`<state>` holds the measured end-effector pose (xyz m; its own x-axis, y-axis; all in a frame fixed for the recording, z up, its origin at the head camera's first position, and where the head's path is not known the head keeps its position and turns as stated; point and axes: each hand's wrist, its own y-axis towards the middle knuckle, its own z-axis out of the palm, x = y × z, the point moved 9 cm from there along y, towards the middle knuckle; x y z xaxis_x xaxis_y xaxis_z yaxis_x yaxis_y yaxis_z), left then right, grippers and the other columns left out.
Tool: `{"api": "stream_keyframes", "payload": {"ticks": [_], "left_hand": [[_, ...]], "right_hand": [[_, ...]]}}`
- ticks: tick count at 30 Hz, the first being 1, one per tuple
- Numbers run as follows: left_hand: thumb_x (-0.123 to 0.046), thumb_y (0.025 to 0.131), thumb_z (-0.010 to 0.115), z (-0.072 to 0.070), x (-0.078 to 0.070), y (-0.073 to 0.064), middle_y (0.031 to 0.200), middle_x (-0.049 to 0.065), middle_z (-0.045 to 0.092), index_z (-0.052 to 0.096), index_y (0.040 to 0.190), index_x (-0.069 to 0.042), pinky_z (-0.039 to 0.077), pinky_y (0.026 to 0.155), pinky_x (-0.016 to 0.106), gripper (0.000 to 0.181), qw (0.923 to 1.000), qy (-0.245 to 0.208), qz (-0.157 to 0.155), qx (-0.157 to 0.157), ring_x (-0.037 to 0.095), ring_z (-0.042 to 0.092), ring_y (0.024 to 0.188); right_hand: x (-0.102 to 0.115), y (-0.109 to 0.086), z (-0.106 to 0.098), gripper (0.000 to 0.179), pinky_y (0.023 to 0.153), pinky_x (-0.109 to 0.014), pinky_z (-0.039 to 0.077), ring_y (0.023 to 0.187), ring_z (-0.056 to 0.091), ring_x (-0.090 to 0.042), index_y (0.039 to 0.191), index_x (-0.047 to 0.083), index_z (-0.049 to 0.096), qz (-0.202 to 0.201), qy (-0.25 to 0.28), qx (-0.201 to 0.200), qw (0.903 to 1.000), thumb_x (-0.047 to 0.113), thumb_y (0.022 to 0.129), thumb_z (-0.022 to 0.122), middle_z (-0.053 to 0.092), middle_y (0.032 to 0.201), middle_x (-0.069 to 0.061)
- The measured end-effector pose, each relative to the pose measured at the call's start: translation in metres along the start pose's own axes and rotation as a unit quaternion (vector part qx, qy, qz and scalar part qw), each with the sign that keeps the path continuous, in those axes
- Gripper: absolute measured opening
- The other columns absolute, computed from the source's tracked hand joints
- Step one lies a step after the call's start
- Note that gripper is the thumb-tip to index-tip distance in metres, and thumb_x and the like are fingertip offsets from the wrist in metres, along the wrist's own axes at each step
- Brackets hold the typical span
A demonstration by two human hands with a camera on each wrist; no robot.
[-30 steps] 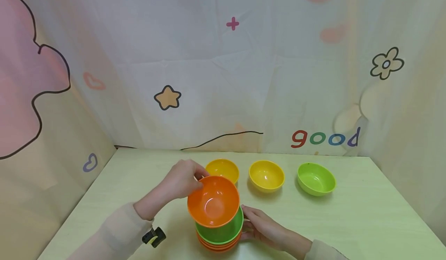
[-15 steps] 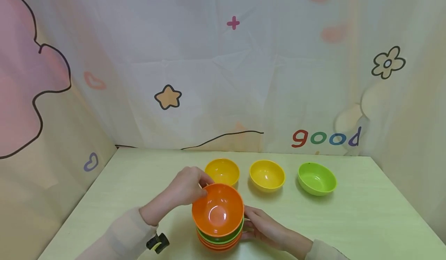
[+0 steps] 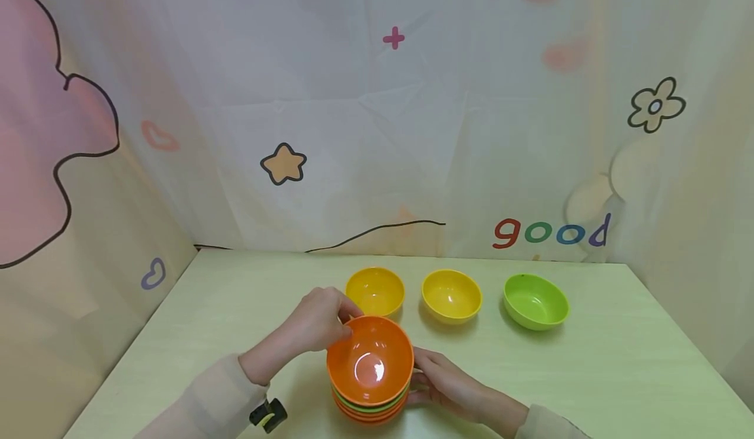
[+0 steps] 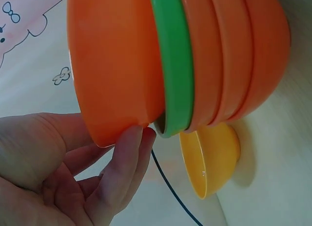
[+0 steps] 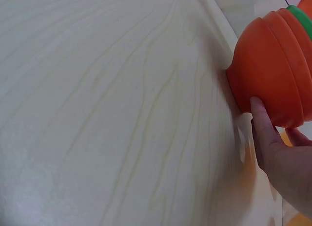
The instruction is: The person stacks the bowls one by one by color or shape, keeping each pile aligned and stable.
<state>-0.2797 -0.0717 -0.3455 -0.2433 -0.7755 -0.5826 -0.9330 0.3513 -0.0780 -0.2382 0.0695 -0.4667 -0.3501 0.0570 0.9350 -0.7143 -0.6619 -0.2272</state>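
My left hand (image 3: 315,321) pinches the rim of an orange bowl (image 3: 374,351) from its far left side, thumb on the inside. This bowl sits tilted in the top of a stack. Beneath it, the left wrist view shows a green bowl (image 4: 176,70) and then three nested orange bowls (image 4: 268,55). The top bowl's wall stands well out of the green one. My right hand (image 3: 444,383) rests against the right side of the stack, its extended fingers (image 5: 262,121) touching the lowest orange bowl near its base.
Behind the stack, a yellow bowl (image 3: 375,288), a second yellow bowl (image 3: 451,297) and a light green bowl (image 3: 536,301) stand in a row on the pale wooden table (image 3: 618,360). A printed cloth backdrop (image 3: 353,131) rises at the table's back edge.
My left hand has lowered the orange bowl toward me and slightly right, from above the green bowl down into it. The right hand has stayed in place against the stack.
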Motion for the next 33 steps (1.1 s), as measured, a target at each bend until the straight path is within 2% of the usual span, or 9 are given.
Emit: {"api": "stream_keyframes", "payload": {"ticks": [12,33], "left_hand": [[0.001,0.073,0.072,0.0031,0.0034,0.0008,0.078,0.003,0.063,0.074,0.093,-0.010,0.050,0.050,0.020,0.023,1.0000,0.004,0.003,-0.005,0.017,0.053,0.069],[0.000,0.074,0.073,0.0073,0.0102,0.0001,0.078,0.005,0.059,0.074,0.095,-0.010,0.050,0.047,0.020,0.024,0.9998,-0.012,-0.015,0.006,0.016,0.054,0.060]], "right_hand": [[0.0013,-0.0002,-0.0011,0.067,0.087,-0.038,0.051,0.110,0.056,-0.023,0.142,-0.001,0.028,0.005,-0.007,-0.012,0.9999,0.045,0.096,0.040,0.047,0.134,-0.016],[-0.0003,-0.0002,-0.0017,0.067,0.088,-0.040,0.050,0.111,0.056,-0.023,0.142,-0.003,0.027,0.011,-0.005,-0.019,0.9997,0.045,0.096,0.040,0.044,0.137,-0.018]]}}
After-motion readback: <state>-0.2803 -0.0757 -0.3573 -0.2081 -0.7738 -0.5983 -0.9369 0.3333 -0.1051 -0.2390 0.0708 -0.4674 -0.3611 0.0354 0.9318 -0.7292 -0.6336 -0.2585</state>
